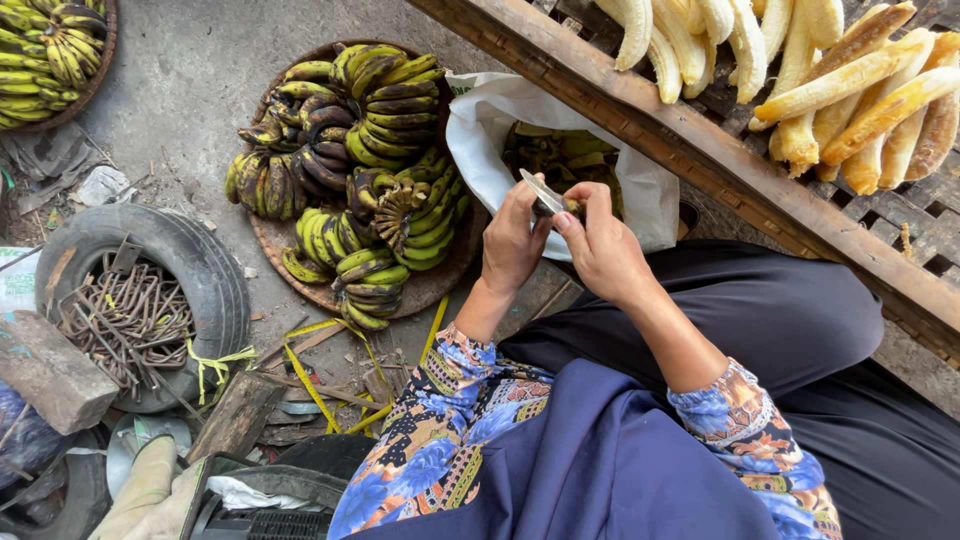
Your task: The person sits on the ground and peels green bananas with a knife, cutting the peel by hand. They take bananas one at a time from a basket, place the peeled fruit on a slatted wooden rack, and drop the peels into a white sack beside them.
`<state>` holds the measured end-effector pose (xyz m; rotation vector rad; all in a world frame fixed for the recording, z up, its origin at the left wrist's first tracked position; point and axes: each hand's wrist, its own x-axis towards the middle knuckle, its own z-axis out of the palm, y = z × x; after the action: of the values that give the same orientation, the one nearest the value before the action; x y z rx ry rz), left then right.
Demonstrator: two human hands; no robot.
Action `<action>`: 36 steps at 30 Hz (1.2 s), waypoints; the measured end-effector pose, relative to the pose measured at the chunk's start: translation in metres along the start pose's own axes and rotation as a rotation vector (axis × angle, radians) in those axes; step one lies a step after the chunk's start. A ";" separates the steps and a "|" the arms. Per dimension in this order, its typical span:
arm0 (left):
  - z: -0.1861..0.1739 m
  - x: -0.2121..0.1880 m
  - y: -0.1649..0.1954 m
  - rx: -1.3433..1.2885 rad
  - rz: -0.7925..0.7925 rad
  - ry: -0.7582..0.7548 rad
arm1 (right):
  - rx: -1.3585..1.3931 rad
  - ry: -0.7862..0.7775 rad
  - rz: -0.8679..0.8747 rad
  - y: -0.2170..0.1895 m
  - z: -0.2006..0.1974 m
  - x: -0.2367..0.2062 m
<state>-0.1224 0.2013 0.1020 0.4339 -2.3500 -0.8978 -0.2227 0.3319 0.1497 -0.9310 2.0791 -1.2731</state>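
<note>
Left hand point(513, 243): curled by the knife point(541, 191); contact unclear.
Right hand point(600, 245): closed on its handle.
Blade: long axis toward 10 o'clock, above the bag point(480, 130).
Nearer: both meet.

We hold both hands close together out in front of us, fingertips meeting. Our left hand point(515, 245) is raised with its back toward us, fingers curled inward and the wrist bent slightly to the right. Our right hand point(600, 245) sits just beside it, touching it at the fingertips, thumb and forefinger pinched. Both forearms rise bare from patterned sleeves pushed back near the elbows, the left nearly straight ahead, the right angling in from the right.
</note>
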 end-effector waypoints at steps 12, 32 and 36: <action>-0.017 -0.003 -0.031 -0.217 0.061 0.273 | 0.264 -0.141 0.319 0.074 0.017 0.074; 0.049 -0.016 -0.048 -1.382 -0.675 0.323 | -0.026 0.085 -0.007 0.073 0.027 0.064; 0.074 -0.034 -0.039 -1.073 -0.515 0.191 | 0.042 0.158 -0.317 0.029 0.016 0.052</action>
<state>-0.1381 0.2265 0.0172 0.6080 -1.2890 -2.0448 -0.2513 0.2917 0.1128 -1.2126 2.0700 -1.5903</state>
